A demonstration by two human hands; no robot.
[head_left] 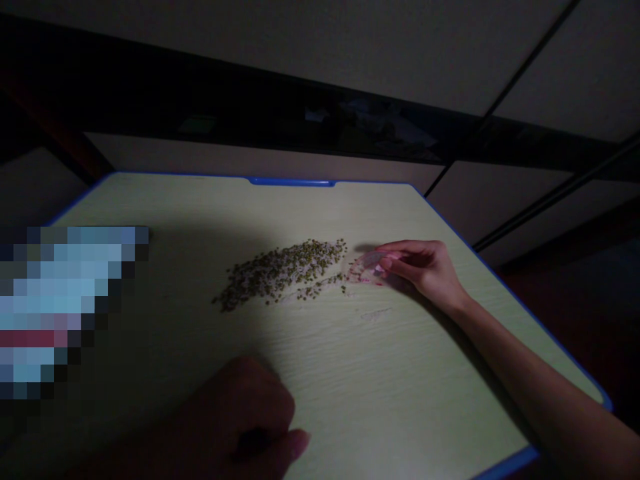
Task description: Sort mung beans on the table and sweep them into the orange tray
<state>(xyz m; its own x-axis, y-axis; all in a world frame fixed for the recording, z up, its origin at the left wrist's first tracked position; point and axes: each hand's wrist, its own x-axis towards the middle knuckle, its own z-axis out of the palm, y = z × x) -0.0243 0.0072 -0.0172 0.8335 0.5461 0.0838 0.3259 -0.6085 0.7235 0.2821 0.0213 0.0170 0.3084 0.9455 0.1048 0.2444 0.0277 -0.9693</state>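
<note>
A spread-out pile of small greenish beans mixed with whitish grains (285, 270) lies on the pale table (200, 200). At the right end of the pile, my right hand (425, 267) pinches a clear plastic bag (367, 268) with red or pink marks. The bag rests low at the tabletop, close to the nearest beans. My left hand (255, 400) is curled near the table's front, in shadow, with the thumb pointing right. Its inner fingers are too dark to show whether anything is held.
On the left stands a bright pixelated screen (60, 300). A blue edge with a raised blue strip (293, 181) borders the table. Behind it are light cabinet fronts (300, 40) and a dark glossy band (225, 113). Faint whitish residue (375, 312) marks the tabletop.
</note>
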